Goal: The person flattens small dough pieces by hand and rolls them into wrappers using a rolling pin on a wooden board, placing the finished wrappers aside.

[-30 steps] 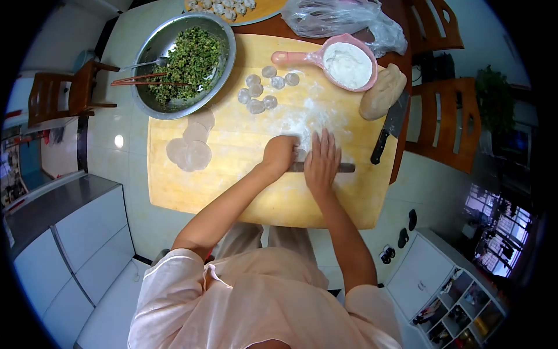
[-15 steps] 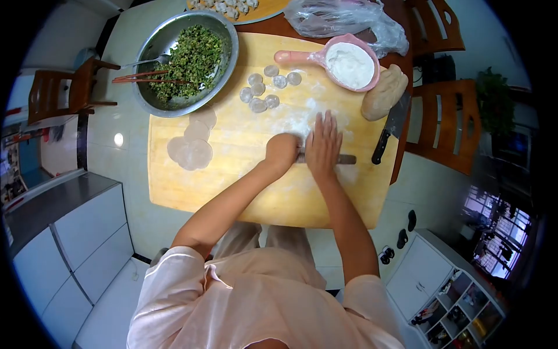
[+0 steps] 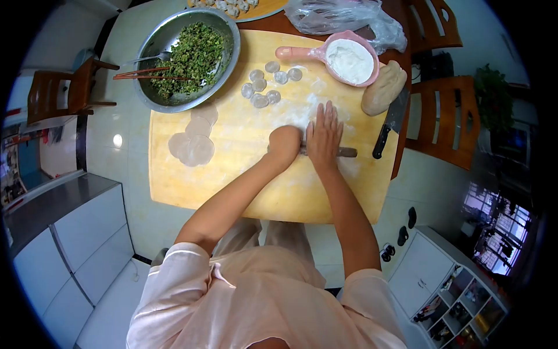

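My right hand [image 3: 324,138] lies flat, fingers stretched forward, with its palm on a wooden rolling pin [image 3: 347,152]. The pin's right end sticks out beyond the hand. Just left of it my left hand [image 3: 285,142] is closed in a fist at the pin's other end; whatever its fingers hold is hidden. Both hands are over a floured wooden board [image 3: 256,200]. Several small dough discs [image 3: 260,100] lie ahead of the hands. To the left, several thin rolled dough wrappers [image 3: 196,151] overlap.
A steel bowl [image 3: 233,58] of chopped green filling, with chopsticks [image 3: 136,75] and a spoon, stands at the back left. At the back right are a pink scoop [image 3: 299,53] of flour, a dough lump [image 3: 383,90], a knife [image 3: 381,143] and a plastic bag [image 3: 331,17].
Both hands and the rolling pin have moved slightly forward, away from my body. The view has shifted a little. My left hand stays closed and my right hand stays flat.
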### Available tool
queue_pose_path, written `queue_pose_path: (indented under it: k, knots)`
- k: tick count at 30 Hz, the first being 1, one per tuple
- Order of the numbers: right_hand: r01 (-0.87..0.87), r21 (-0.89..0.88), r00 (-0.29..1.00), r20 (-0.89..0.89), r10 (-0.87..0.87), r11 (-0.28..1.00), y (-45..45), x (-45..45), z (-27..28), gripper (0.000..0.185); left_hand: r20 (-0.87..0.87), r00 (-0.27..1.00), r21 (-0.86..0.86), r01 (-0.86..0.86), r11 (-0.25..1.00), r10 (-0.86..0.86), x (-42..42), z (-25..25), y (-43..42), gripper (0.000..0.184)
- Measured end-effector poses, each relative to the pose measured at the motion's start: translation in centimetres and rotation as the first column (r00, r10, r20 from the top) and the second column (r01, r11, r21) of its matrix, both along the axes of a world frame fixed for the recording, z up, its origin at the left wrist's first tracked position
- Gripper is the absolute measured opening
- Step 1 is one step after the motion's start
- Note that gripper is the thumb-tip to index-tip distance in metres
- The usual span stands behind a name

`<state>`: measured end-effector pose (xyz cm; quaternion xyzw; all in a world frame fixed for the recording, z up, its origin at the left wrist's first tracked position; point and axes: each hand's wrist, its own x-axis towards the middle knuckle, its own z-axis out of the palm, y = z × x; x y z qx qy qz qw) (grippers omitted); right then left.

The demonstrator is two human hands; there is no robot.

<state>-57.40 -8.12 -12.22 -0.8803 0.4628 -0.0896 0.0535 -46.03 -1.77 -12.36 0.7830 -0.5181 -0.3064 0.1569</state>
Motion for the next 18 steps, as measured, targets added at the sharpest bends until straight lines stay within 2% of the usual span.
queue_pose_path:
  k: [1, 4, 5, 7, 8, 11, 13, 15, 18]
  knots:
    - [0.023, -0.007, 1.0, 0.011, -0.023, 1.0, -0.2, 0.3, 0.0, 0.053, 0.052, 0.998, 0.035, 0.024, 0.999, -0.026, 0.0, 0.0, -0.5, 0.01]
    - [-0.038, 0.055, 0.998, -0.054, 0.041, 0.998, 4.5, -3.6, 0.1, 0.055, -0.132, 0.99, -0.05, -0.053, 0.997, 0.046, 0.9, -0.5, 0.7, 0.008]
    - [-0.053, 0.09, 0.995, -0.084, 0.06, 0.995, 6.1, -4.9, 0.3, 0.055, -0.339, 0.932, -0.15, -0.192, 0.97, 0.132, 1.2, -1.5, 1.9, 0.007]
    - [-0.074, 0.058, 0.994, -0.078, 0.079, 0.996, 7.3, -5.9, 1.2, 0.056, -0.595, 0.756, 0.076, -0.284, 0.956, 0.272, 2.3, -3.3, 3.0, 0.012]
    - [-0.084, 0.047, 0.993, -0.074, 0.088, 0.995, 7.7, -6.0, 1.4, 0.056, -0.615, 0.738, 0.093, -0.281, 0.955, 0.277, 2.2, -3.7, 3.3, 0.009]
    - [-0.082, 0.025, 0.996, -0.041, 0.083, 0.996, 2.9, -2.3, 0.6, 0.058, -0.272, 0.956, -0.103, -0.143, 0.984, 0.11, 1.0, 1.2, 2.3, 0.008]
    - [-0.006, 0.005, 1.0, -0.002, 0.006, 1.0, -0.3, 0.4, 0.0, 0.058, -0.039, 0.999, -0.016, -0.011, 1.0, 0.01, 0.3, 0.6, 0.6, 0.006]
    - [0.021, 0.022, 1.0, 0.011, -0.021, 1.0, 0.1, 0.5, 0.0, 0.059, 0.01, 1.0, 0.064, 0.016, 0.998, -0.017, 0.5, 0.4, -0.3, 0.008]
    - [-0.05, 0.06, 0.998, -0.034, 0.052, 0.997, 4.9, -3.7, -0.1, 0.06, -0.078, 0.996, -0.037, -0.042, 0.998, 0.039, 1.6, 0.2, 1.1, 0.007]
